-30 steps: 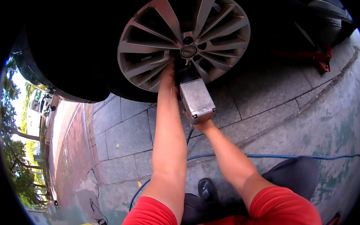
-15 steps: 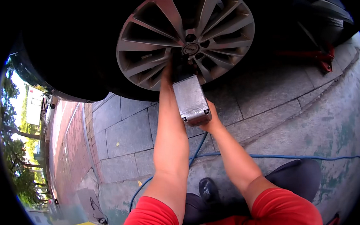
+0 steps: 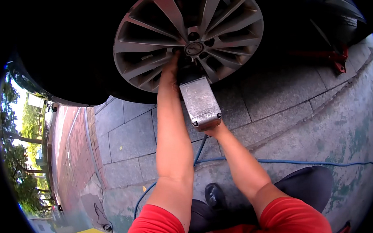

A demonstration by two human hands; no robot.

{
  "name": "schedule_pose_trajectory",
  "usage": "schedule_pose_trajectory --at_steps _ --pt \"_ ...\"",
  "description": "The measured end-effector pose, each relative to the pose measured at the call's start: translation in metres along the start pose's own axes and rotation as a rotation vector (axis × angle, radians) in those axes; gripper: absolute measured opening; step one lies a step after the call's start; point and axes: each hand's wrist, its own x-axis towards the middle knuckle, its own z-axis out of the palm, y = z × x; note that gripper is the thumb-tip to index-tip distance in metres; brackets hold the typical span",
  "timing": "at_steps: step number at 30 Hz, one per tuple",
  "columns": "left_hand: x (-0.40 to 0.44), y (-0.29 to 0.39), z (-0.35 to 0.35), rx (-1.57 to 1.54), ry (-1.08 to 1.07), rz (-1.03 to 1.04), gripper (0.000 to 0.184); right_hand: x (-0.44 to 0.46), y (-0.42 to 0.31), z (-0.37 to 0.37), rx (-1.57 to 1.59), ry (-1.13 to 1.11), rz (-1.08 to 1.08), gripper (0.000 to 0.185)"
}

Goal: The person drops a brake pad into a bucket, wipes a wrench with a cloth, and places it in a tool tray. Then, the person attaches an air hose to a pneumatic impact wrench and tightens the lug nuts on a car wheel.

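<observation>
My right hand (image 3: 214, 129) is wrapped round the rear of an impact wrench (image 3: 200, 98) with a silver-grey, boxy body; its front end points at the wheel and is lost in shadow. A silver multi-spoke alloy wheel (image 3: 151, 65) with a round centre cap (image 3: 194, 48) fills the top of the view. To the left of the wrench, my left hand (image 3: 170, 68) reaches up to a lug hole beside the cap. Its fingers are drawn together at that hole, and dark shade hides what they hold there, if anything.
A blue air hose (image 3: 276, 161) runs from below the wrench across the ground. On the right, a red jack (image 3: 338, 60) stands by the car. Grey paving slabs (image 3: 131, 135) lie under the wheel, and a black shoe (image 3: 215, 195) is below my arms.
My left hand has moved slightly left, away from the wrench's front end, to the lug hole. The wrench has dropped back a little from the hub, and the view has shifted slightly.
</observation>
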Motion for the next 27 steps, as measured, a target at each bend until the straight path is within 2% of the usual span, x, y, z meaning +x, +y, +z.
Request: schedule_pose_trajectory --at_steps 1,3,4,7,10,11,14,15,18,19,25,27 --pt "-0.002 0.0 0.002 0.0 0.001 0.0 0.035 0.004 0.009 -0.003 -0.394 -0.022 -0.281 0.026" --pt "-0.005 0.002 0.006 0.023 0.011 -0.023 0.041 0.005 0.016 -0.006 -0.785 -0.046 -0.567 0.026" --pt "-0.002 0.003 0.002 0.025 0.011 -0.021 0.041 -0.001 0.0 0.01 -0.475 -0.038 -0.374 0.027" --pt "-0.002 0.008 -0.002 0.111 -0.029 -0.054 0.04 0.0 -0.012 0.021 -0.066 0.017 -0.07 0.032" --pt "-0.012 0.01 0.009 0.087 0.014 -0.118 0.038 0.008 0.008 0.005 -0.271 0.067 -0.086 0.032" --pt "-0.015 0.01 0.014 0.083 0.035 -0.087 0.039 0.015 0.024 -0.006 -0.565 0.061 -0.335 0.031" --pt "-0.007 0.008 0.012 0.103 0.067 -0.014 0.042 0.013 0.021 -0.007 -1.244 0.029 -0.514 0.031" --pt "-0.003 0.009 0.013 0.128 0.076 0.03 0.042 0.016 0.026 -0.007 -0.974 0.031 -0.537 0.031" --pt "0.0 0.01 0.011 0.128 0.058 0.016 0.042 0.02 0.03 -0.012 -0.793 0.061 -0.562 0.031" --pt "0.0 0.01 0.011 0.126 0.048 0.01 0.042 0.018 0.021 -0.004 -0.944 0.044 -0.495 0.03" --pt "0.003 0.019 0.013 0.102 0.011 0.023 0.041 0.02 -0.002 0.009 -0.744 0.026 -0.386 0.037" --pt "0.006 0.02 0.01 0.092 0.013 0.037 0.04 0.017 -0.009 0.013 -0.788 0.056 -0.394 0.047"
